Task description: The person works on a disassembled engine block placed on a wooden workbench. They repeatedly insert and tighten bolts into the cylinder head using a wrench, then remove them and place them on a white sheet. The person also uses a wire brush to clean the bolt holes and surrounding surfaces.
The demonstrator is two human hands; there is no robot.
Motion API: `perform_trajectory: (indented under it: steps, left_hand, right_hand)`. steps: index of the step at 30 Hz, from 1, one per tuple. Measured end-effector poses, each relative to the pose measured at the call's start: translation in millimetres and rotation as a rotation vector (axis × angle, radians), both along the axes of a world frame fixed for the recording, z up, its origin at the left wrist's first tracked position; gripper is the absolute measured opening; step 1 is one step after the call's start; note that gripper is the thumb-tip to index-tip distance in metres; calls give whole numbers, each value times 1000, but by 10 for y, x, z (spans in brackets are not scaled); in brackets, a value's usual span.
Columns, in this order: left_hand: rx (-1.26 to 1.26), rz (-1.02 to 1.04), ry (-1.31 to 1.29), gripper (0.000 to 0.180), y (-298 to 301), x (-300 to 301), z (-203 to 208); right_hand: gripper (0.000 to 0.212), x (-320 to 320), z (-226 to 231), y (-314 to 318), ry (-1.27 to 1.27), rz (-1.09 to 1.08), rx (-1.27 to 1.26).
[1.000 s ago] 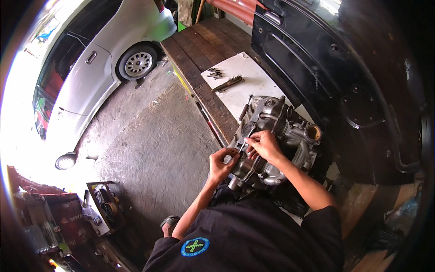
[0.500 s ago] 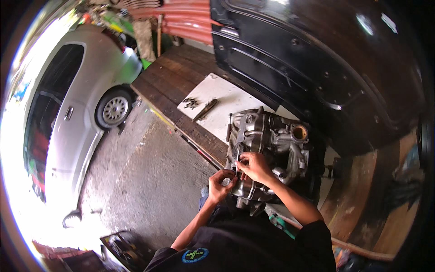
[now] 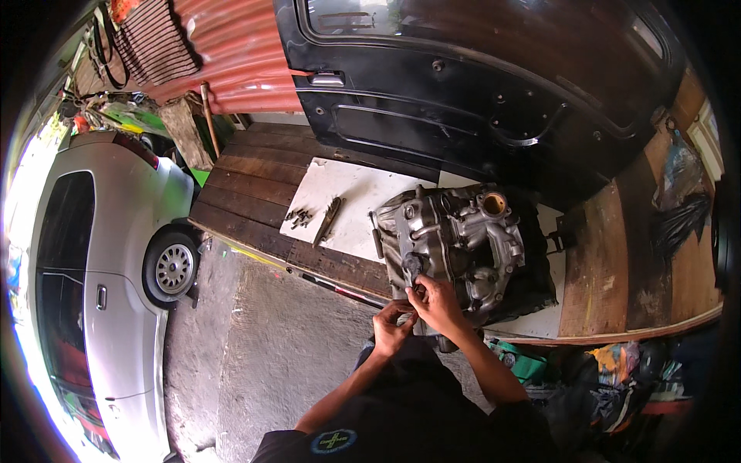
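A metal engine (image 3: 436, 231) with pipes and a round brass-coloured opening lies on the bench. Over its near left edge my right hand (image 3: 438, 307) is closed, its thumb and fingers pinching a slim metal piece (image 3: 410, 281) whose kind I cannot make out. Just beyond the fingertips is a dark round part (image 3: 413, 264); whether it belongs to that piece or to the engine is unclear. My left hand (image 3: 392, 330) is closed beside the right one, fingertips nearly touching it. What the left fingers pinch, if anything, is too small to name.
Left of the engine, a white board (image 3: 347, 185) bears several small dark bolts (image 3: 299, 218) and a long dark tool (image 3: 328, 221). Behind the wooden bench (image 3: 251, 177) leans a black vehicle door (image 3: 409, 116). A silver car (image 3: 116, 231) stands at left.
The view has turned, showing more of the door and bench. Both hands remain close together at the engine's near left edge, and the slim piece shows less above the right fingers.
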State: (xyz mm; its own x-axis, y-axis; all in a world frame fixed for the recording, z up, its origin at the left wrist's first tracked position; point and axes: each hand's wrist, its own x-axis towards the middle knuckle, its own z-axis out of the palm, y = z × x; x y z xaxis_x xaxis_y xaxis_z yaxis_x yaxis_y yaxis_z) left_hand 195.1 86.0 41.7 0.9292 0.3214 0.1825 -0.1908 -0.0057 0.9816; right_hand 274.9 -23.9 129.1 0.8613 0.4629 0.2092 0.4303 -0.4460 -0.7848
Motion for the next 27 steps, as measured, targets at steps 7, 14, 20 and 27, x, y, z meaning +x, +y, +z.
perform_trajectory:
  steps: [7, 14, 20, 27]
  left_hand:
    - [-145, -57, 16, 17, -9, 18, 37]
    - [76, -44, 12, 15, -2, 41, 34]
    - [192, -144, -118, 16, 114, 23, 145]
    - [164, -243, -83, 20, 213, 67, 5]
  right_hand:
    - [15, -320, -9, -131, -77, -51, -33]
    - [14, -703, -36, -363, -251, -95, -89]
    - [15, -858, -248, -522, -134, -129, -9]
    - [14, -934, -376, -509, -86, -278, 108]
